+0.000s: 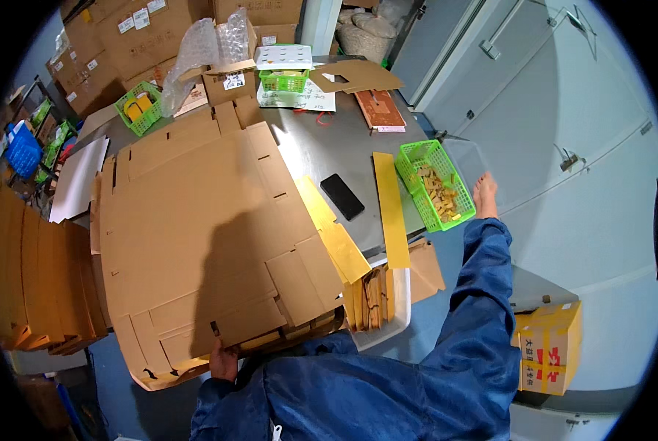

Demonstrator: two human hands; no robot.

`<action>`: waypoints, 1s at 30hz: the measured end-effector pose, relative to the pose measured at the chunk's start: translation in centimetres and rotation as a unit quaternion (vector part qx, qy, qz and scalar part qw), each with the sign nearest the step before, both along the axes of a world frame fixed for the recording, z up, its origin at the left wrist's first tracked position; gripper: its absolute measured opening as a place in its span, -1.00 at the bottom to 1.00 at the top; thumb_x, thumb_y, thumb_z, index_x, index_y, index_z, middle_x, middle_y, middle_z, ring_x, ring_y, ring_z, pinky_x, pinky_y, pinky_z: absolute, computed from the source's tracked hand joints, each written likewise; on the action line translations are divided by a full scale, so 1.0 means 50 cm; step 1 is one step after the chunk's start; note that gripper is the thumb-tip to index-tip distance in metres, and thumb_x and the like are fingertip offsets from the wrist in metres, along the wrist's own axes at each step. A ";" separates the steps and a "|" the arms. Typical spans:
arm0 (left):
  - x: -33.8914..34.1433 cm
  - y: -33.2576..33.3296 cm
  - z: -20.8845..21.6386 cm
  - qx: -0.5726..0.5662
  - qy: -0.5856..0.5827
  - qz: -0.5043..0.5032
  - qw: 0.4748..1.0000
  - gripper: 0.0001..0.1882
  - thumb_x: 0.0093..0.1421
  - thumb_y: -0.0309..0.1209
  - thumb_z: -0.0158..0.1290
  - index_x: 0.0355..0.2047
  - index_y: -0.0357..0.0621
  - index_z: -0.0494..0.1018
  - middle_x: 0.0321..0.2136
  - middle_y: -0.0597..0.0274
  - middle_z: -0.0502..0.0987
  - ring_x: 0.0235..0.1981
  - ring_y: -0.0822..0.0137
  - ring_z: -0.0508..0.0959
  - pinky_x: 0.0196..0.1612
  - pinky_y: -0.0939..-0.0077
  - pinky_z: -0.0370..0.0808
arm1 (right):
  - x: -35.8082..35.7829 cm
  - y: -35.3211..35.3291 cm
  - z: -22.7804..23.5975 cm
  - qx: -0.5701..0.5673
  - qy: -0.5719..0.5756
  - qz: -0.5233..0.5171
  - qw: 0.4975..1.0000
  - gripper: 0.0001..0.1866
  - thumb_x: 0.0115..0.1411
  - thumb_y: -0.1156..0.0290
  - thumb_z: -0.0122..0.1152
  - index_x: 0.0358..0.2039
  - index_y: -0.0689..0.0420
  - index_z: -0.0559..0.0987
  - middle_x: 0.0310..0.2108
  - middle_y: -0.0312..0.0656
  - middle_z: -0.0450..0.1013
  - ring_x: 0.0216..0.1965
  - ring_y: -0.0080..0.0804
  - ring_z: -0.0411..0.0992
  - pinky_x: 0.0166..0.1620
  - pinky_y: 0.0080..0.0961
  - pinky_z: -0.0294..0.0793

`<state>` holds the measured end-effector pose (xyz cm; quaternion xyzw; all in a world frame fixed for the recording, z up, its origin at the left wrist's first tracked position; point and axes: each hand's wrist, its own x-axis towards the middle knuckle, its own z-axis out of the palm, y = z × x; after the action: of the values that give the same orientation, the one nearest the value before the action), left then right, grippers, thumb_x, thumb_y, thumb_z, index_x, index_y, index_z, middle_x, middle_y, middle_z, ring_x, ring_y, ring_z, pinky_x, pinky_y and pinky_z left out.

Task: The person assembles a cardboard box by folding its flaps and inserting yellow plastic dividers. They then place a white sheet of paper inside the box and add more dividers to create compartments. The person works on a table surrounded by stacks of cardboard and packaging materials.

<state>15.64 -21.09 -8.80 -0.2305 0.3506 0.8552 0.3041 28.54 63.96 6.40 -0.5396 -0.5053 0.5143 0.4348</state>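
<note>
A large stack of flattened cardboard boxes point(197, 213) lies across the left of the table and juts over its front edge. My left hand point(224, 361) is at that near edge, its fingers closed on the top sheet. My right arm stretches out to the right, where my right hand point(485, 197) is beside a bright green basket point(406, 158) holding small tan pieces point(441, 195). Behind that hand is a clear plastic container point(467, 158). Blur and the angle hide whether the right fingers grip the basket's rim, the container or neither.
A black phone point(342, 197) lies between yellow cardboard strips point(391, 209). Below them, a white bin point(395, 316) holds upright brown card pieces. Farther back are a reddish-brown book point(379, 110), a green basket with a white lid point(283, 57) and bubble wrap point(189, 62). A taped carton point(549, 349) stands right.
</note>
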 end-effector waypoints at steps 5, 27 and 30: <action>0.030 -0.025 0.026 -0.043 0.007 0.023 0.999 -0.67 0.25 -0.29 -0.01 -0.07 -0.25 0.38 -0.17 0.15 0.48 -0.15 0.20 0.45 -0.15 0.38 0.43 | -0.196 -0.149 -0.099 0.029 0.063 0.188 0.980 -0.60 0.18 0.24 0.08 -0.08 0.28 0.45 -0.18 -0.16 0.39 -0.20 -0.36 0.37 -0.14 -0.49 0.38; -0.602 -0.466 0.034 -0.807 0.059 -0.249 0.532 -0.09 -0.04 0.18 0.09 0.16 -0.23 0.20 0.15 -0.07 0.23 0.20 -0.01 0.21 0.19 0.18 0.22 | -0.595 -0.806 -0.241 0.140 -0.449 0.521 0.713 -0.55 -0.10 0.23 0.30 -0.18 0.16 0.57 -0.31 -0.11 0.56 -0.30 -0.35 0.52 -0.23 -0.40 0.49; -0.622 -0.436 0.020 -0.821 0.050 -0.287 0.491 0.03 -0.15 0.23 0.15 0.16 -0.31 0.19 0.03 -0.08 0.38 0.10 0.04 0.37 0.14 0.24 0.30 | -0.589 -0.833 -0.185 0.179 -0.510 0.477 0.694 -0.52 -0.13 0.16 0.33 -0.19 0.15 0.58 -0.28 -0.02 0.54 -0.25 -0.17 0.52 -0.23 -0.32 0.50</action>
<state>-15.46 -42.90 -7.79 -0.2196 0.9557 0.0562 0.1877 -0.90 22.33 -2.87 -0.3175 -0.9214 0.1983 -0.1044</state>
